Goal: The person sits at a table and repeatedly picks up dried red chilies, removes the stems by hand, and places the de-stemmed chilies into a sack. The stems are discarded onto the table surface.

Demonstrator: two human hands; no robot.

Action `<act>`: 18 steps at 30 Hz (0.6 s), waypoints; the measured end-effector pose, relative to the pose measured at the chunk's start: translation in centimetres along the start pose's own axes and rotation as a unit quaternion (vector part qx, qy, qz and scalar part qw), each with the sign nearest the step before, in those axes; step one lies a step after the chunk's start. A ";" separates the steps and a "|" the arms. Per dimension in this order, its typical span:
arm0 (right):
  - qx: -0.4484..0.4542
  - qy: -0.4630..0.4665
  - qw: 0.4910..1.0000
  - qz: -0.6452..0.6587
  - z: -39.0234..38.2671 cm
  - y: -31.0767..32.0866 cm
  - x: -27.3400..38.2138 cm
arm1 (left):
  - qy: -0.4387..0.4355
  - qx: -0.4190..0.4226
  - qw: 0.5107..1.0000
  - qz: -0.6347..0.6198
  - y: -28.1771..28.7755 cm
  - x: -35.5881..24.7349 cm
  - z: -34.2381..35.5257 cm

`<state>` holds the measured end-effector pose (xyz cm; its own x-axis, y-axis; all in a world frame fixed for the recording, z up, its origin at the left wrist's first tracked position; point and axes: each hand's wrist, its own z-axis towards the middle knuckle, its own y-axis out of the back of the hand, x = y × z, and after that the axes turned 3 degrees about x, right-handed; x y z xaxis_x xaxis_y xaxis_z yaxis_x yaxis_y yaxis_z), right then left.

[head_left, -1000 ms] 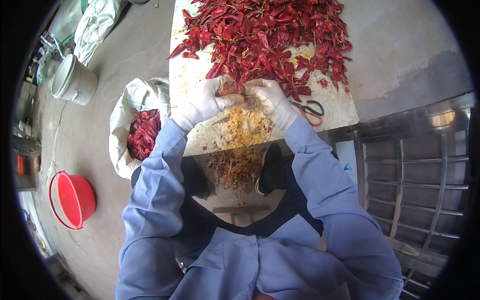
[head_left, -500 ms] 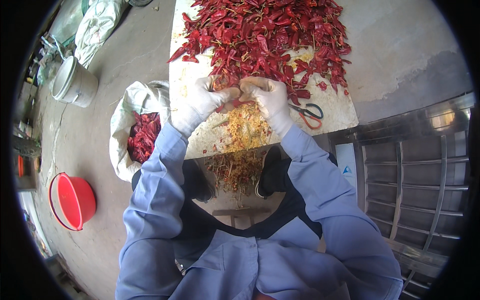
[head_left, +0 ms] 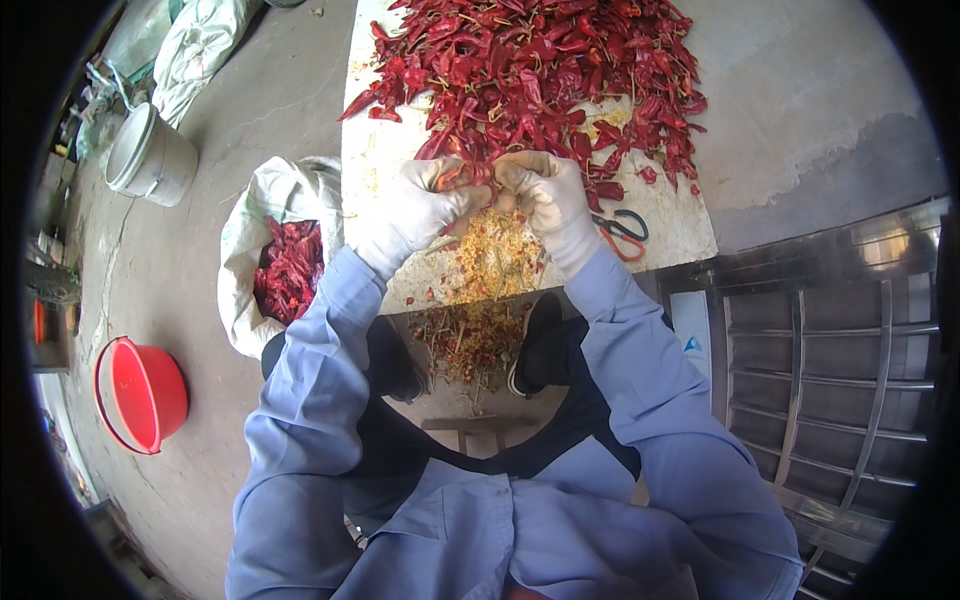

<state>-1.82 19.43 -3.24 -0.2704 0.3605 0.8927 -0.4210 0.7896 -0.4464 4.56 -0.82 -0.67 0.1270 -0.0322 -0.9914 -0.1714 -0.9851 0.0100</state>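
Over the near part of the board, my left hand [head_left: 418, 212], in a white work glove, is closed around a dried red chili [head_left: 468, 180]. Just beside it, my gloved right hand [head_left: 555, 208] pinches at the same chili, with discoloured fingertips curled in. The gloves partly hide the chili. Beyond both hands lies a big heap of dried red chilies [head_left: 530, 85]. Beneath them, yellow seeds [head_left: 490, 262] and bits of stem cover the board [head_left: 640, 190]. Black-and-orange-handled scissors [head_left: 625, 235] rest to the right of my right hand.
An open white sack [head_left: 240, 250] of red chili pieces stands left of the board. Farther left are a red bucket [head_left: 160, 395] and a whitish bucket [head_left: 160, 160]. Seeds and stems [head_left: 470, 345] litter the floor between my feet. A metal-barred frame [head_left: 830, 380] stands at the right.
My hands have drawn slightly apart, the right one moving a little to the right, with the chili showing between them. The scene has shifted slightly in view.
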 end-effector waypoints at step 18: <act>0.024 -0.068 0.997 0.027 0.4 1.3 -1.4 | -0.085 0.024 0.992 0.089 5.3 0.9 -0.4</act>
<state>-2.31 19.79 -5.05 -0.4072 0.3282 0.8523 -0.4422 0.7457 -0.4984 4.10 -6.16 -1.47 -0.0748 -0.1723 -0.9822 -0.2238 -0.9569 0.1849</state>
